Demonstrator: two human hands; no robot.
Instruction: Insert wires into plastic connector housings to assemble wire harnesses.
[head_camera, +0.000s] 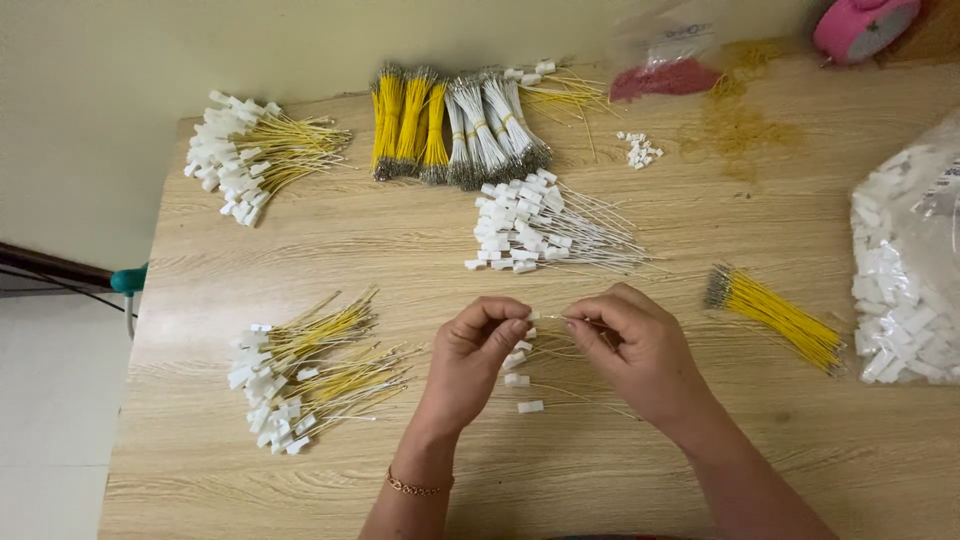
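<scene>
My left hand (475, 355) pinches a small white plastic connector (532, 317) between thumb and fingers. My right hand (635, 345) pinches a thin wire (560, 318) whose end meets that connector. Both hands hover over the middle of the wooden table (560, 470). Under them lie a few loose white connectors (520, 380) and some thin wires (575, 395).
Piles of yellow wires with white connectors lie at the left (300, 365) and far left (250, 155). A pile of white wired connectors (545, 225) sits ahead. Bundles of yellow and white wires (450, 125) are at the back, loose yellow wires (775, 315) and a bag of white connectors (905, 260) at the right.
</scene>
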